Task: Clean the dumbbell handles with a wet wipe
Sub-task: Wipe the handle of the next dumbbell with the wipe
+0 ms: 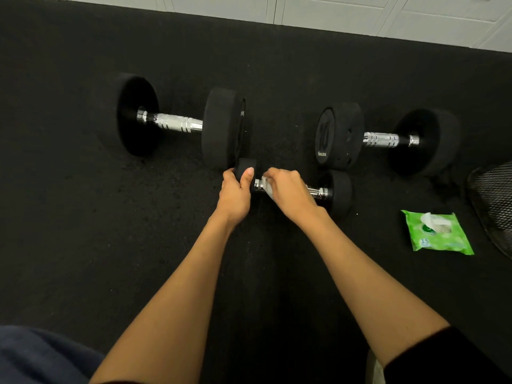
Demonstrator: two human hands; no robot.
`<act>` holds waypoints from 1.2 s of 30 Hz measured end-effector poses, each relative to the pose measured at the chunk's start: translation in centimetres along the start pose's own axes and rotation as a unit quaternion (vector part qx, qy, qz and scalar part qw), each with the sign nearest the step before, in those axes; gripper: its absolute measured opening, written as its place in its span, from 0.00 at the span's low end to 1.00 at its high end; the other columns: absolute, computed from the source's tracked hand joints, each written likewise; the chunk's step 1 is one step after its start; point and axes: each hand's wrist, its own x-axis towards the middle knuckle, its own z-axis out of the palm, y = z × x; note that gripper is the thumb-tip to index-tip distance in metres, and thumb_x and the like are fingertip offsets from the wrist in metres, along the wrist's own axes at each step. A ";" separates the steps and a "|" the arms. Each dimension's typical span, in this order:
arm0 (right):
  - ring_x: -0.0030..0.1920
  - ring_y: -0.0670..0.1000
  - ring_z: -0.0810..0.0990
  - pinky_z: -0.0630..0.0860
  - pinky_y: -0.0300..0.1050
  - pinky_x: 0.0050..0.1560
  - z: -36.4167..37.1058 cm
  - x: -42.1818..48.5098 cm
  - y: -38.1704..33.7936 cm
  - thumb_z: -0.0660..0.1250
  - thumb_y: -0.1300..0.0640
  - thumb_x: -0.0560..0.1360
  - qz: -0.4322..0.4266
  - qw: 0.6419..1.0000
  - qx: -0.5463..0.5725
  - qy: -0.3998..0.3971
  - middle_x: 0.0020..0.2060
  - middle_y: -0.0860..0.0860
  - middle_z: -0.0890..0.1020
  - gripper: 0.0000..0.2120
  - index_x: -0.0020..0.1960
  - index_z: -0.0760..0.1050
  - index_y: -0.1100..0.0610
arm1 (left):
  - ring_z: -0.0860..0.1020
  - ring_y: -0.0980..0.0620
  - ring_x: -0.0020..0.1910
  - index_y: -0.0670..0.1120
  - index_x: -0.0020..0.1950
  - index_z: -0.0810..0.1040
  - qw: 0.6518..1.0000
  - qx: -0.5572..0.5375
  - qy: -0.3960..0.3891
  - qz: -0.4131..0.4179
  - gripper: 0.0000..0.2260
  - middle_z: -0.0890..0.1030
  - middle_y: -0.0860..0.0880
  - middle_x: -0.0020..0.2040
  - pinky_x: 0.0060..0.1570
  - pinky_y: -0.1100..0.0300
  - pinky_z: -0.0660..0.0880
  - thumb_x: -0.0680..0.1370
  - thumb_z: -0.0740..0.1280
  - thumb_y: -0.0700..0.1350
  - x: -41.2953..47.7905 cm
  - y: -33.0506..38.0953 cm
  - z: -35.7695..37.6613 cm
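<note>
If the left hand [235, 191] gripping the near dumbbell [339, 191] by its end loosens, it may roll under the right hand [289, 189] clutching the wipe [267, 188].

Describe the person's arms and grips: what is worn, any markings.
The left grip and right grip are bare hands: no gloves, rings or watch show. The left forearm and right forearm are bare, unmarked. A black sleeve covers the right arm at the lower frame corner; no left sleeve is clearly seen.
</note>
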 end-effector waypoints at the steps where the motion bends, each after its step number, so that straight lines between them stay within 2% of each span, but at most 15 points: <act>1: 0.57 0.57 0.78 0.76 0.54 0.56 0.3 -0.6 0.0 0.61 0.62 0.78 -0.015 1.000 -0.005 0.001 0.59 0.57 0.78 0.16 0.65 0.73 0.57 | 0.64 0.44 0.72 0.45 0.77 0.52 1.000 -0.002 -0.001 -0.001 0.29 0.64 0.43 0.74 0.68 0.49 0.63 0.81 0.54 0.59 0.0 0.0 0.0; 4: 0.67 0.55 0.71 0.67 0.49 0.68 0.8 -2.5 0.7 0.63 0.64 0.77 -0.076 0.996 -0.043 0.016 0.68 0.56 0.71 0.22 0.71 0.67 0.57 | 0.64 0.44 0.71 0.45 0.76 0.52 1.000 -0.006 -0.001 -0.002 0.29 0.64 0.43 0.73 0.67 0.50 0.64 0.81 0.55 0.59 0.1 0.1 -0.2; 6: 0.69 0.54 0.68 0.60 0.47 0.72 0.6 -3.1 1.4 0.63 0.66 0.77 -0.092 0.994 -0.060 0.026 0.70 0.56 0.70 0.23 0.71 0.67 0.57 | 0.65 0.45 0.71 0.44 0.76 0.52 1.000 -0.009 0.000 0.000 0.29 0.65 0.43 0.73 0.66 0.51 0.64 0.81 0.55 0.58 0.0 0.2 -0.2; 7: 0.69 0.55 0.69 0.61 0.47 0.71 0.4 -3.0 1.5 0.63 0.66 0.77 -0.084 0.995 -0.055 0.026 0.68 0.56 0.72 0.22 0.70 0.68 0.57 | 0.65 0.45 0.71 0.44 0.76 0.53 1.000 -0.010 0.000 0.000 0.29 0.65 0.43 0.73 0.65 0.52 0.64 0.81 0.55 0.58 0.0 0.2 -0.2; 11: 0.53 0.55 0.78 0.76 0.52 0.53 -0.4 -0.6 0.5 0.64 0.56 0.77 0.007 0.997 0.071 0.006 0.52 0.55 0.80 0.11 0.59 0.77 0.55 | 0.66 0.45 0.70 0.44 0.76 0.54 1.000 -0.011 0.003 -0.001 0.29 0.65 0.44 0.72 0.62 0.54 0.65 0.81 0.55 0.58 0.2 0.2 -0.1; 13: 0.48 0.54 0.78 0.76 0.50 0.47 -0.5 0.8 0.0 0.64 0.53 0.78 0.048 0.994 0.096 0.006 0.45 0.54 0.79 0.10 0.53 0.80 0.56 | 0.67 0.45 0.69 0.44 0.76 0.54 1.000 -0.010 0.005 -0.002 0.28 0.66 0.44 0.72 0.61 0.55 0.65 0.81 0.55 0.58 0.2 0.1 -0.1; 16: 0.46 0.55 0.79 0.74 0.47 0.44 -0.2 1.5 -0.5 0.62 0.53 0.79 0.064 0.996 0.052 0.015 0.42 0.53 0.79 0.11 0.53 0.80 0.57 | 0.68 0.46 0.68 0.44 0.75 0.55 1.000 -0.014 0.005 -0.001 0.28 0.67 0.44 0.71 0.61 0.55 0.66 0.81 0.55 0.58 0.2 0.1 -0.1; 18: 0.48 0.55 0.79 0.75 0.47 0.46 0.3 1.0 -0.6 0.61 0.54 0.80 0.052 0.998 0.029 0.019 0.45 0.54 0.80 0.11 0.56 0.79 0.56 | 0.68 0.46 0.68 0.44 0.75 0.55 1.000 -0.022 0.003 0.000 0.27 0.67 0.43 0.71 0.61 0.56 0.66 0.81 0.55 0.57 0.2 0.1 -0.2; 22: 0.63 0.57 0.74 0.72 0.52 0.62 1.9 -1.1 0.1 0.62 0.60 0.78 -0.070 0.995 -0.073 0.013 0.67 0.55 0.73 0.22 0.72 0.67 0.56 | 0.65 0.44 0.71 0.44 0.76 0.53 1.000 -0.013 0.007 0.003 0.29 0.65 0.43 0.73 0.67 0.52 0.64 0.81 0.56 0.58 0.1 0.0 -0.1; 24: 0.65 0.57 0.72 0.71 0.52 0.64 1.6 -1.0 0.1 0.63 0.58 0.79 -0.065 0.994 -0.091 0.007 0.69 0.55 0.72 0.24 0.73 0.65 0.55 | 0.66 0.44 0.71 0.44 0.76 0.54 1.000 -0.009 0.009 0.002 0.30 0.66 0.43 0.73 0.69 0.48 0.64 0.80 0.56 0.59 0.2 -0.1 0.0; 27: 0.58 0.57 0.77 0.74 0.51 0.57 0.4 0.7 -0.2 0.67 0.52 0.76 0.004 0.998 -0.053 -0.032 0.58 0.55 0.79 0.22 0.69 0.71 0.51 | 0.67 0.44 0.69 0.45 0.75 0.55 1.000 -0.012 0.012 -0.002 0.29 0.67 0.43 0.71 0.68 0.48 0.65 0.80 0.56 0.60 0.3 0.0 0.0; 29: 0.55 0.56 0.78 0.75 0.52 0.57 -0.2 1.6 0.2 0.70 0.50 0.73 0.027 0.997 0.035 -0.056 0.53 0.54 0.82 0.17 0.61 0.79 0.50 | 0.68 0.45 0.69 0.44 0.75 0.56 1.000 -0.012 0.017 -0.001 0.28 0.68 0.44 0.70 0.67 0.50 0.66 0.80 0.56 0.59 0.3 0.1 0.0; 32: 0.49 0.53 0.80 0.77 0.53 0.52 -0.5 2.0 0.3 0.70 0.51 0.74 0.047 0.989 0.135 -0.027 0.45 0.54 0.84 0.08 0.50 0.84 0.52 | 0.68 0.45 0.69 0.44 0.75 0.57 1.000 -0.005 0.017 -0.001 0.28 0.68 0.44 0.70 0.67 0.49 0.66 0.80 0.56 0.59 0.1 0.2 0.1; 34: 0.45 0.55 0.80 0.77 0.52 0.46 -0.1 2.0 0.0 0.65 0.52 0.77 0.054 0.994 0.095 -0.010 0.41 0.54 0.82 0.10 0.49 0.83 0.54 | 0.68 0.45 0.69 0.44 0.75 0.56 1.000 -0.002 0.018 0.000 0.28 0.68 0.44 0.71 0.67 0.50 0.66 0.80 0.56 0.59 0.1 0.2 0.1; 36: 0.47 0.58 0.80 0.76 0.52 0.47 1.0 1.2 -0.7 0.60 0.53 0.80 0.033 0.999 -0.011 0.006 0.45 0.56 0.81 0.12 0.53 0.80 0.57 | 0.67 0.44 0.69 0.44 0.75 0.56 1.000 -0.004 0.018 0.002 0.28 0.68 0.43 0.71 0.67 0.51 0.66 0.81 0.56 0.58 0.1 0.3 0.0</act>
